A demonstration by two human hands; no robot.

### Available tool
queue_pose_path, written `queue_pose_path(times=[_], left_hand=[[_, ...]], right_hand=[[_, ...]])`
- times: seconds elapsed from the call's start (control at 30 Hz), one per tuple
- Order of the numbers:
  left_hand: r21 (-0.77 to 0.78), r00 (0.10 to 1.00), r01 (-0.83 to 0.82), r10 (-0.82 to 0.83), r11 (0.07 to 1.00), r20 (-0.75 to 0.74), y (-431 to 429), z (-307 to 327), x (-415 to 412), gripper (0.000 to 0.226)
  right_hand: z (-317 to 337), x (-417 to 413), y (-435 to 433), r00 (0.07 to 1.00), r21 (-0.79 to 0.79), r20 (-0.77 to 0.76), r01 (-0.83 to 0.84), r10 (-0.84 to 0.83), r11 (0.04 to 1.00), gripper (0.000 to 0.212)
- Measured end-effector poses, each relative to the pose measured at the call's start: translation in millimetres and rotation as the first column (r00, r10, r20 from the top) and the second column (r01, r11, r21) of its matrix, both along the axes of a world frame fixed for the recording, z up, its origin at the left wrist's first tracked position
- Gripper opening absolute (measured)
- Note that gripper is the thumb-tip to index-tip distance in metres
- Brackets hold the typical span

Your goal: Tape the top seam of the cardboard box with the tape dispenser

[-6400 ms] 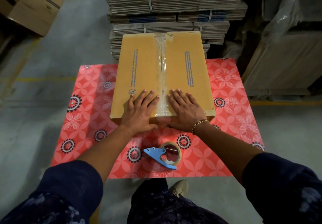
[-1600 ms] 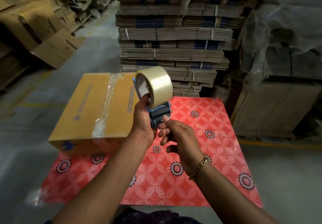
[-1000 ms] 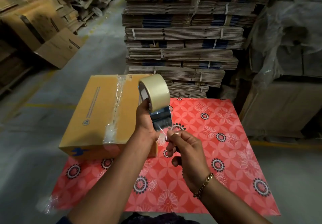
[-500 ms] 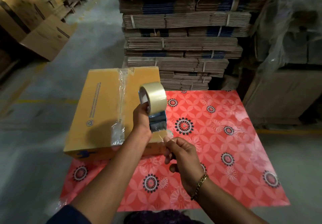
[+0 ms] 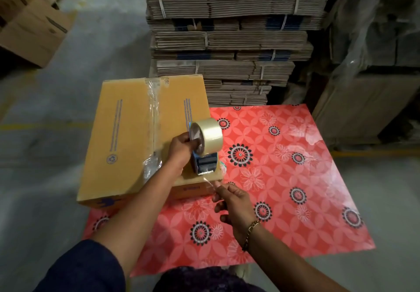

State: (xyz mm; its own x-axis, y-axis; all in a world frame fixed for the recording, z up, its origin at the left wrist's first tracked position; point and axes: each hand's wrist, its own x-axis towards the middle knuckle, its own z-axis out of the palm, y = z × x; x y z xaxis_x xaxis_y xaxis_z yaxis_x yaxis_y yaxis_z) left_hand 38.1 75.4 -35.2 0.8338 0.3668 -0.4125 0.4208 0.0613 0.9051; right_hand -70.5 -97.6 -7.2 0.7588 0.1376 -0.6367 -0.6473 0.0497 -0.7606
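Note:
A closed yellow-brown cardboard box (image 5: 127,137) lies on the left part of a red flowered table (image 5: 284,178). Clear tape (image 5: 152,119) runs along its top middle seam and bunches near the front edge. My left hand (image 5: 180,149) grips the blue tape dispenser (image 5: 205,162), which carries a roll of clear tape (image 5: 208,136), above the box's near right corner. My right hand (image 5: 234,203) pinches the loose tape end (image 5: 210,183) drawn out a short way below the dispenser's mouth.
Tied bundles of flattened cartons (image 5: 227,42) are stacked high right behind the table. Loose cardboard boxes (image 5: 29,26) lie on the grey floor at the far left. Plastic-wrapped stacks (image 5: 375,53) stand to the right.
The dispenser has come down lower over the box's near right corner. My right hand has drawn the tape end out further toward me. The view has tilted down.

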Motion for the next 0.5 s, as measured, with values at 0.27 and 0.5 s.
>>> queue_pose_path(times=[0.27,0.5], left_hand=[[0.803,0.938,0.329,-0.273,0.497,-0.215,24,-30,5,0.044],[0.854,0.970,0.114,-0.241,0.508,0.014,30,-34,-16,0.041]], right_hand=[[-8,5,17,0.999,0.042,-0.032,0.017,-0.016,0.999,0.021],[-16,0,19,0.998,0.052,-0.046,0.045,-0.043,0.998,0.023]])
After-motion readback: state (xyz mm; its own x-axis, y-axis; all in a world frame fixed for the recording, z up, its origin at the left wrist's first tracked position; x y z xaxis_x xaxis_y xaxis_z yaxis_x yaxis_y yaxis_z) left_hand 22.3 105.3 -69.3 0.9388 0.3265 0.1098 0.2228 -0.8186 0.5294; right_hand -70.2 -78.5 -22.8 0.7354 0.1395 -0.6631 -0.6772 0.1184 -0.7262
